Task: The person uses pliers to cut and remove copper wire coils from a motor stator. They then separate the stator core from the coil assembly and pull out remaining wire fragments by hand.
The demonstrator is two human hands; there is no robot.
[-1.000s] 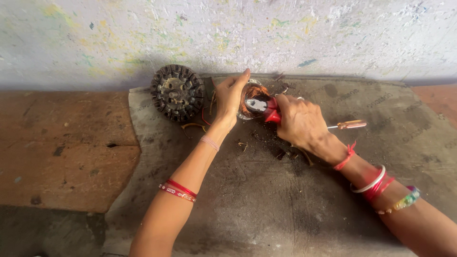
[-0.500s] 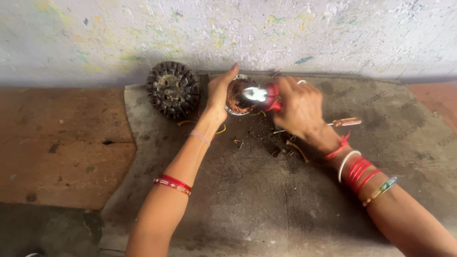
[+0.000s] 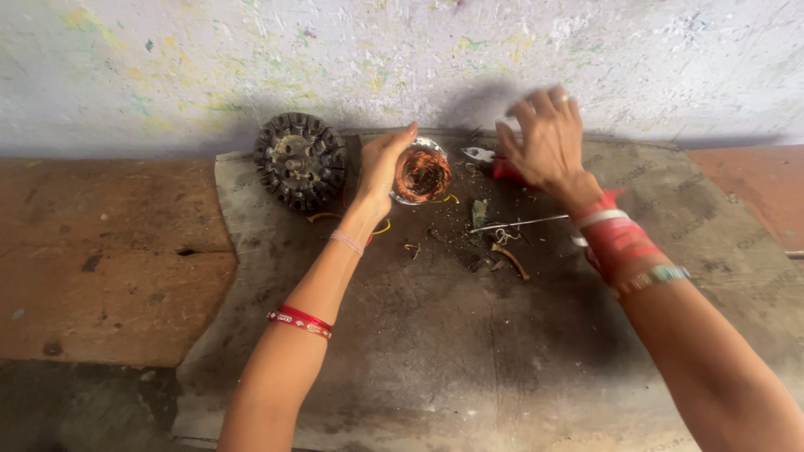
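My left hand [image 3: 383,170] grips the left side of a round metal ring wound with copper wire [image 3: 421,173], tipped on its edge on a dark mat [image 3: 435,351]. My right hand [image 3: 544,138] is raised just right of it, blurred, fingers spread, holding nothing. Red-handled pliers [image 3: 501,165] lie on the mat under that hand, jaws pointing left. A thin metal rod [image 3: 519,223] lies nearer to me.
A dark round slotted motor core [image 3: 300,161] sits left of my left hand. Bits of wire and scrap [image 3: 494,255] are scattered on the mat. A speckled white wall [image 3: 402,59] rises behind. Brown stone floor [image 3: 100,251] lies to the left.
My right hand has let go of the pliers and lifted off to the right with fingers spread. The copper coil stays gripped in my left hand, turned on its edge.
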